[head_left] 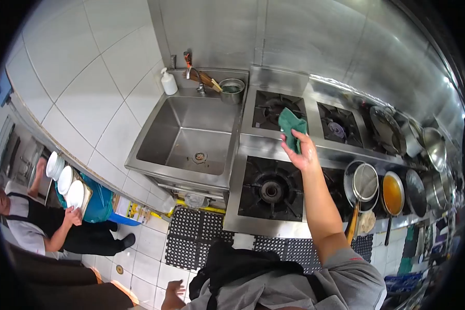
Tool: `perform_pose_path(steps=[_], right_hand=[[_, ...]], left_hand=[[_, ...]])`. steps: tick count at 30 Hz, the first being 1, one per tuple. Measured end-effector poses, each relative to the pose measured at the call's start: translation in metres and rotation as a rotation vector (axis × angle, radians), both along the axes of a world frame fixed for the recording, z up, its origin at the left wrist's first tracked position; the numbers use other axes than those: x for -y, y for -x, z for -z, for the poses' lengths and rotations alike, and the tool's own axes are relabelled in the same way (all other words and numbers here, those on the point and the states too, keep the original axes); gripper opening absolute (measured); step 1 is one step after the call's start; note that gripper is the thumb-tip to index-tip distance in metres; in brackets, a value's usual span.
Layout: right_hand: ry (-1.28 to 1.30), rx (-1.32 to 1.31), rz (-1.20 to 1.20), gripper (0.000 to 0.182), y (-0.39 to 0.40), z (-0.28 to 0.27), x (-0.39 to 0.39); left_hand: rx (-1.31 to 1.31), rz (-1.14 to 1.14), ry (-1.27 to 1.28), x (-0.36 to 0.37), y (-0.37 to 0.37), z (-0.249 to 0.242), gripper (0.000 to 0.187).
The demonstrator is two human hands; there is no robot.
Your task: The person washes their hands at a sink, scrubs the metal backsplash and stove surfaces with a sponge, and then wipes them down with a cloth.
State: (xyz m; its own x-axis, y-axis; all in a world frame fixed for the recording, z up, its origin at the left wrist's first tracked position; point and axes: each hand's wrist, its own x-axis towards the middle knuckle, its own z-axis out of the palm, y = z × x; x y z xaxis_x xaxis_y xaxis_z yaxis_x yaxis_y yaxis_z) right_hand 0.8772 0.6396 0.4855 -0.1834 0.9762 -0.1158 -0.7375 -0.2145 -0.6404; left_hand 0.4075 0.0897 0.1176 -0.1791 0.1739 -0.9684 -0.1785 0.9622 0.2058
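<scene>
My right hand reaches out over the stove, its fingers closed on a green cloth. The cloth hangs at the front edge of the upper left burner, above the raised steel ledge. Below it lies the lower left burner, with its black grate. My left hand is low beside my body, over the tiled floor, fingers apart and holding nothing.
A steel sink adjoins the stove, with a white pump bottle and a metal pot behind. Pans and a strainer stand at the right. A co-worker holds a tray of white plates at the left.
</scene>
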Motion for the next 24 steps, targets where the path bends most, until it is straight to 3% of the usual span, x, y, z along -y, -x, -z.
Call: perform_pose_path(steps=[1, 3, 6, 8, 9, 11, 12, 14, 16, 18, 19, 20, 21, 22, 24], right_hand=[[0.001, 0.106, -0.012, 0.029, 0.013, -0.010, -0.016], [-0.003, 0.215, -0.032, 0.033, 0.041, -0.021, -0.057], [-0.098, 0.395, -0.045, 0.036, 0.085, -0.023, -0.137], [-0.279, 0.747, -0.032, 0.037, 0.109, -0.009, -0.205], [-0.281, 0.773, -0.044, 0.037, 0.123, -0.011, -0.229], [-0.360, 1.290, -0.003, 0.038, 0.151, -0.011, -0.274], [-0.364, 1.309, -0.021, 0.038, 0.166, -0.006, -0.296], [-0.420, 1.371, -0.014, 0.039, 0.190, 0.012, -0.340], [-0.481, 1.501, -0.009, 0.040, 0.207, 0.045, -0.396], [-0.540, 1.627, 0.001, 0.042, 0.214, 0.085, -0.442], [-0.621, 1.724, 0.057, 0.044, 0.219, 0.103, -0.462], [-0.706, 1.819, 0.117, 0.047, 0.225, 0.113, -0.478], [-0.591, 1.885, 0.013, 0.052, 0.233, 0.114, -0.487], [-0.588, 1.894, 0.011, 0.052, 0.237, 0.125, -0.497], [-0.975, 2.089, -0.301, 0.062, 0.232, 0.148, -0.515]], left_hand=[[0.023, -0.089, 0.084, 0.021, 0.015, 0.029, 0.053], [-0.265, -0.342, 0.023, 0.030, 0.015, 0.009, 0.038], [-0.495, -0.546, 0.144, 0.000, 0.040, 0.030, 0.023], [-0.427, -0.496, 0.075, -0.043, 0.060, 0.046, 0.025], [-0.363, -0.446, 0.020, -0.059, 0.060, 0.056, 0.030], [-0.342, -0.224, -0.182, -0.106, 0.068, 0.091, 0.027], [-0.436, -0.341, -0.219, -0.141, 0.054, 0.086, 0.024], [-0.373, -0.293, -0.507, -0.193, 0.041, 0.091, 0.019], [-0.338, -0.204, -0.591, -0.227, 0.022, 0.080, 0.023], [-0.193, -0.205, -0.589, -0.234, 0.014, 0.085, 0.021], [-0.265, -0.082, -0.474, -0.233, 0.014, 0.072, 0.025], [-0.370, 0.085, -0.510, -0.205, 0.019, 0.117, 0.025], [-0.228, -0.232, -0.321, -0.209, 0.011, 0.084, 0.023], [-0.272, -0.276, -0.335, -0.185, 0.014, 0.098, 0.018], [-0.034, -0.351, -0.201, -0.151, 0.051, 0.109, 0.020]])
